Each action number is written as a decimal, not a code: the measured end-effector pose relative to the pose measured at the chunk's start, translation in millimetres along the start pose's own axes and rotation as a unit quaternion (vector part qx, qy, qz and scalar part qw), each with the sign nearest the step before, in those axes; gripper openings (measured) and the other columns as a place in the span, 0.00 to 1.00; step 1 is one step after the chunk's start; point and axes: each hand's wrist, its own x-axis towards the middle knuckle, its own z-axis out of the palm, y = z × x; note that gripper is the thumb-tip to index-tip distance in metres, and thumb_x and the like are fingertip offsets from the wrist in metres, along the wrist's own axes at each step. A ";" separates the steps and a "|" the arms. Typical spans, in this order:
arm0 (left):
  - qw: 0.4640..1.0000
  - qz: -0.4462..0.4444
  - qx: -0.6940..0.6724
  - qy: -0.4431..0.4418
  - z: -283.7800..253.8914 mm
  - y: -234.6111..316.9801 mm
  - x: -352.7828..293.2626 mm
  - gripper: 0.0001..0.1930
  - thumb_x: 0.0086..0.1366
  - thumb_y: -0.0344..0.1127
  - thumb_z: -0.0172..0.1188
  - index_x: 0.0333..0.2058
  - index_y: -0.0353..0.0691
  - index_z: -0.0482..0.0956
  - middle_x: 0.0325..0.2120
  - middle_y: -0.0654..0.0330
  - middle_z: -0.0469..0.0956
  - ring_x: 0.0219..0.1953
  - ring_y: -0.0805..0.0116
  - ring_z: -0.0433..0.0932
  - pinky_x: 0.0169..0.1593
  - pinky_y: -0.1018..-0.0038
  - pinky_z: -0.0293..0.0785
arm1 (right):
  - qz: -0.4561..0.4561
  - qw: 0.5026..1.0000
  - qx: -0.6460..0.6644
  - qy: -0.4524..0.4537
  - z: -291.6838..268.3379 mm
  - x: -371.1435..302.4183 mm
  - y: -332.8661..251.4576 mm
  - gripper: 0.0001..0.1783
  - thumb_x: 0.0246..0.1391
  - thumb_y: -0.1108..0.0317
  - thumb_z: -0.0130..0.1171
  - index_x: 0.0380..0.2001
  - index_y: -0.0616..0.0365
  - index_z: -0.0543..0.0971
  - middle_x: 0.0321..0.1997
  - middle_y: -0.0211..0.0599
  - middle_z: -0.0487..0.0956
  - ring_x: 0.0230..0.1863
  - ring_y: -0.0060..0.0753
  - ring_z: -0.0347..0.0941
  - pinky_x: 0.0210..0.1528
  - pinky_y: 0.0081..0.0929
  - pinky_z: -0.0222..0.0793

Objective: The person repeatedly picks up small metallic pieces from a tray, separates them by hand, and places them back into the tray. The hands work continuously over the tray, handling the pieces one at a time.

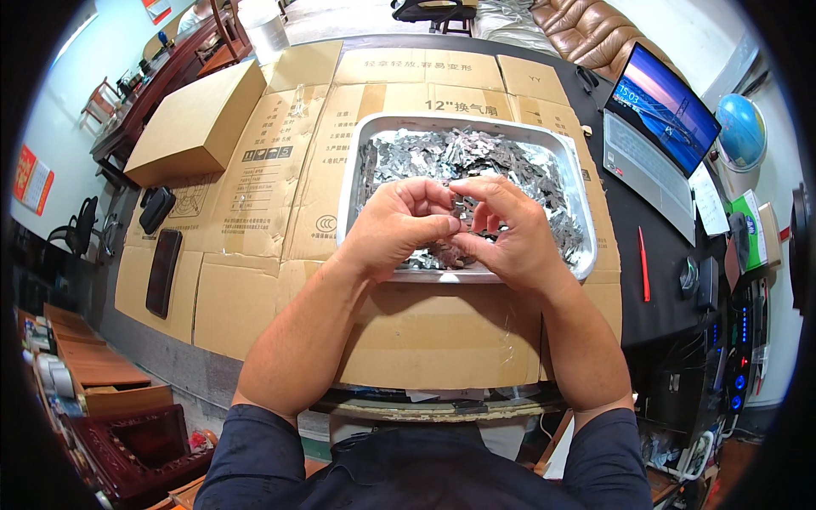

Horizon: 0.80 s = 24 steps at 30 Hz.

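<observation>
Two hands met above one metal tray [578,183]: the left hand [398,225] and right hand [501,229] pinched a small metal piece [459,228] between curled fingertips. Countless silvery scraps [510,166] filled the tray on flattened cardboard [280,170]. One open laptop [659,127] sat right.

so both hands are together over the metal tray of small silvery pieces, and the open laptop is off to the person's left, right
Not quite. The laptop is open, but it sits to the person's right, as the head view shows. The rest holds: the left hand and right hand meet over the metal tray of small silvery pieces.
</observation>
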 end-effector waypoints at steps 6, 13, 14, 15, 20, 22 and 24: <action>0.999 0.014 0.028 0.012 6.6 0.5 -1.9 0.08 0.64 0.21 0.66 0.40 0.31 0.77 0.31 0.53 0.84 0.31 0.67 0.86 0.34 0.72 0.87 | -0.047 0.998 -0.032 0.008 2.9 -0.3 4.3 0.29 0.42 0.76 0.75 0.52 0.54 0.81 0.47 0.36 0.82 0.32 0.26 0.77 0.35 0.23 0.76; 0.999 0.042 0.027 0.010 5.8 -0.7 -2.4 0.08 0.65 0.24 0.68 0.40 0.30 0.79 0.31 0.55 0.84 0.32 0.69 0.85 0.35 0.74 0.85 | -0.019 1.000 0.017 0.001 -2.8 1.5 1.9 0.27 0.43 0.72 0.76 0.50 0.53 0.83 0.45 0.34 0.82 0.31 0.26 0.76 0.36 0.24 0.77; 0.999 0.043 0.019 0.005 4.7 -0.7 -2.1 0.08 0.66 0.26 0.68 0.40 0.30 0.79 0.31 0.55 0.84 0.32 0.70 0.84 0.35 0.74 0.85 | -0.013 0.999 0.032 0.001 -3.2 2.0 1.8 0.27 0.42 0.71 0.77 0.50 0.53 0.83 0.45 0.34 0.83 0.31 0.25 0.75 0.35 0.23 0.76; 0.999 0.041 0.005 0.001 4.0 -1.0 -1.6 0.07 0.67 0.27 0.68 0.39 0.31 0.80 0.31 0.57 0.83 0.32 0.72 0.83 0.35 0.75 0.83 | -0.013 0.999 0.042 0.001 -3.3 2.1 1.7 0.28 0.41 0.71 0.78 0.50 0.53 0.84 0.45 0.34 0.83 0.31 0.23 0.75 0.35 0.23 0.76; 0.998 0.055 -0.008 -0.012 2.5 -2.3 0.1 0.08 0.72 0.35 0.64 0.36 0.35 0.82 0.31 0.63 0.82 0.33 0.78 0.78 0.37 0.79 0.76 | -0.021 0.996 0.086 0.003 -0.5 1.3 2.4 0.31 0.38 0.73 0.81 0.51 0.54 0.84 0.47 0.33 0.83 0.32 0.19 0.75 0.34 0.21 0.75; 0.998 0.069 -0.004 -0.008 3.8 -3.3 -0.2 0.08 0.73 0.34 0.63 0.36 0.36 0.82 0.30 0.64 0.81 0.32 0.78 0.77 0.38 0.79 0.76 | -0.014 0.995 0.096 0.001 -0.5 0.7 3.3 0.31 0.38 0.73 0.81 0.51 0.54 0.84 0.48 0.34 0.82 0.32 0.19 0.75 0.34 0.20 0.75; 0.997 0.079 0.006 -0.002 4.6 -3.4 0.0 0.08 0.73 0.34 0.62 0.35 0.36 0.82 0.30 0.64 0.81 0.32 0.78 0.77 0.38 0.79 0.75 | -0.002 0.994 0.110 0.003 -0.8 0.6 4.5 0.31 0.39 0.74 0.81 0.51 0.54 0.84 0.49 0.34 0.82 0.32 0.19 0.76 0.34 0.20 0.75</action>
